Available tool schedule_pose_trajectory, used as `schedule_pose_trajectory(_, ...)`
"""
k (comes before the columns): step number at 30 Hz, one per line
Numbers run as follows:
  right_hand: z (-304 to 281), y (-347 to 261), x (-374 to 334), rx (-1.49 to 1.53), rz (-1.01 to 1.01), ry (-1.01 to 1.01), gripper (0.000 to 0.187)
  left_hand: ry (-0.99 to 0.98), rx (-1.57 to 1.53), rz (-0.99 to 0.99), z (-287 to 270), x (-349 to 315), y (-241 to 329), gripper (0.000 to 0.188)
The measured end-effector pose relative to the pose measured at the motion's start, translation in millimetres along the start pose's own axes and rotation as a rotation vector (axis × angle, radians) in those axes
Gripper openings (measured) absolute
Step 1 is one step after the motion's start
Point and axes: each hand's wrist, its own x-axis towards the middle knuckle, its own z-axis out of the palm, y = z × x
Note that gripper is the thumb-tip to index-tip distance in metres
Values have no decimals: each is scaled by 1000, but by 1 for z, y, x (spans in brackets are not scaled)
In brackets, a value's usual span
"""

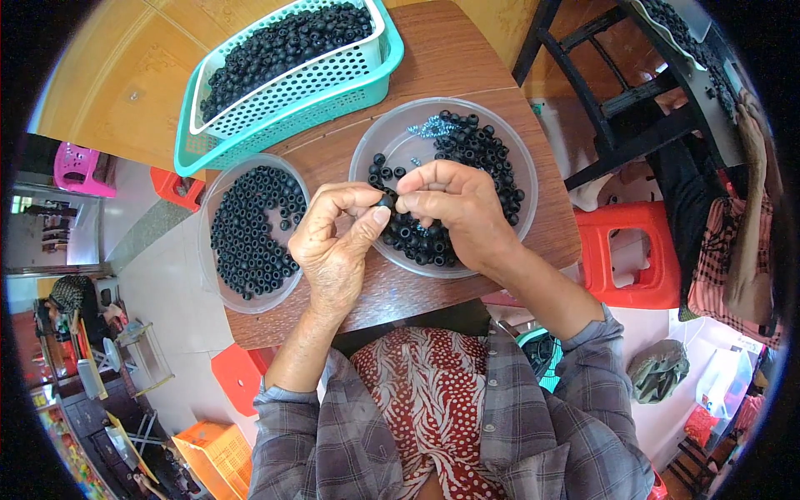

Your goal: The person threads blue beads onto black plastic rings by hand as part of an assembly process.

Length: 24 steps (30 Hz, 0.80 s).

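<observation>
Between thumb and forefinger, my left hand (329,250) pinches a black bead (386,202) above the near-left part of a round clear tub (385,137). Close against it, my right hand (458,208) has thumb and forefinger pressed together; whatever they hold is hidden or too small to make out. Black beads (487,154) with holes lie in this tub, along with a small heap of shiny blue pieces (435,127) at its far side. Left of my left hand, a second round tub (273,218) holds many more black beads.
A white perforated basket (287,87) of black beads sits inside a turquoise basket (350,98) at the table's (450,50) far left. Red stools (629,250) stand around. At the far right, another person's hand (750,125) rests by a surface with black beads.
</observation>
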Motion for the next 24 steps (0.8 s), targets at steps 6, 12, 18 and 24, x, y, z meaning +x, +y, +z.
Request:
schedule_pose_trajectory(6,0,6,4,-2,-3,-28,15,-65,48,62,-2,2,-3,17)
schedule_pose_trajectory(12,1,8,7,35,-16,-18,16,-92,8,78,-4,4,-9,17)
schedule_pose_trajectory(18,6,2,6,51,8,-11,12,-29,-175,-101,-2,3,-3,18)
schedule_pose_trajectory(24,4,4,7,59,21,-13,10,10,-217,-154,1,3,-2,18)
